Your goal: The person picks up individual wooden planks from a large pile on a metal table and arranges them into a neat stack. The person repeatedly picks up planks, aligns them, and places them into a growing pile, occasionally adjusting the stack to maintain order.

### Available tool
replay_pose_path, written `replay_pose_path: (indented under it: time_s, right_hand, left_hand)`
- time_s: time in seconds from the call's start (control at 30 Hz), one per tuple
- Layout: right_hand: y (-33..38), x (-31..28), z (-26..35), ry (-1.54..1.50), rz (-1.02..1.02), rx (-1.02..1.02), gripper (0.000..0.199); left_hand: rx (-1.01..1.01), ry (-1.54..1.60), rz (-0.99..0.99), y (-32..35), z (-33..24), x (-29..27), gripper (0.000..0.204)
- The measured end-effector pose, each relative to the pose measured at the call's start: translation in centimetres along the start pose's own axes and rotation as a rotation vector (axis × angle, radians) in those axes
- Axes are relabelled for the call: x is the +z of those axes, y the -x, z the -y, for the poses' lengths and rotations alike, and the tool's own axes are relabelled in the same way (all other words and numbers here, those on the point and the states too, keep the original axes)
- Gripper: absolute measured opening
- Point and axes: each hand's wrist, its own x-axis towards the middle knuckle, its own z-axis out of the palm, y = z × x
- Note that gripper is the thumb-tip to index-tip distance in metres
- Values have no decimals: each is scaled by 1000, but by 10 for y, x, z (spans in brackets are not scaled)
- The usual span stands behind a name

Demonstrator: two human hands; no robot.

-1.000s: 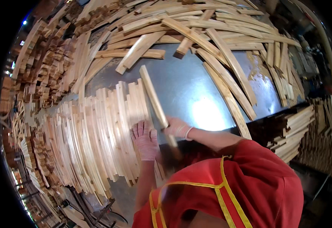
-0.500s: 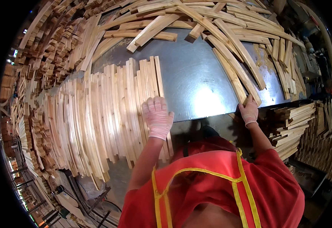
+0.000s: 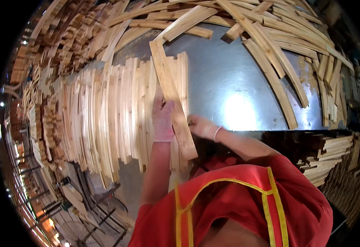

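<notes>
A wooden board (image 3: 171,92) slants over the right end of a row of narrow wooden strips (image 3: 124,111), its upper end leaning left. At its left edge, my gloved left hand (image 3: 162,119) is closed on it, thumb on the near side and the other fingers partly hidden. My gloved right hand (image 3: 205,128) is at the board's right edge, lower down, with its fingers curled against it; the fingertips are partly hidden. Both hands are near the front edge of a shiny metal table (image 3: 213,82).
Loose boards (image 3: 270,82) lie across the table's right side, with a jumbled heap (image 3: 295,33) at the back. Stacked wood (image 3: 330,152) stands at the right, and piled blocks (image 3: 71,45) at the far left. A metal-framed stand (image 3: 101,210) is at lower left.
My right hand has moved left from the loose boards on the table's right side. A board now lies slanted over the strip row, and my left hand has closed on it.
</notes>
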Motion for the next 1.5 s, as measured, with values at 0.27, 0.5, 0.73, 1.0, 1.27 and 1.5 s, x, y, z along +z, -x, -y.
replay_pose_path:
  time_s: [0.27,0.5,0.73,1.0,1.27,1.5]
  right_hand:
    - [80,-91,31,-1264,383,123,73]
    - [82,-164,-15,-1765,511,-2,65]
    - [78,-178,-26,-1010,468,213,51]
    - [97,-284,-92,621,-694,16,58]
    - [107,-290,-133,-134,-663,138,75]
    - [60,-165,-24,-691,-413,190,59]
  left_hand:
    - [70,225,-136,-14,28,55,60]
    - [173,-748,-118,1,22,75,52]
    - [-79,-275,98,9,65,110,52]
    - [0,-1205,-170,66,75,76,53]
    - [279,-1742,-163,96,88,9,79]
    - [436,-1614,36,92,70,-13,76]
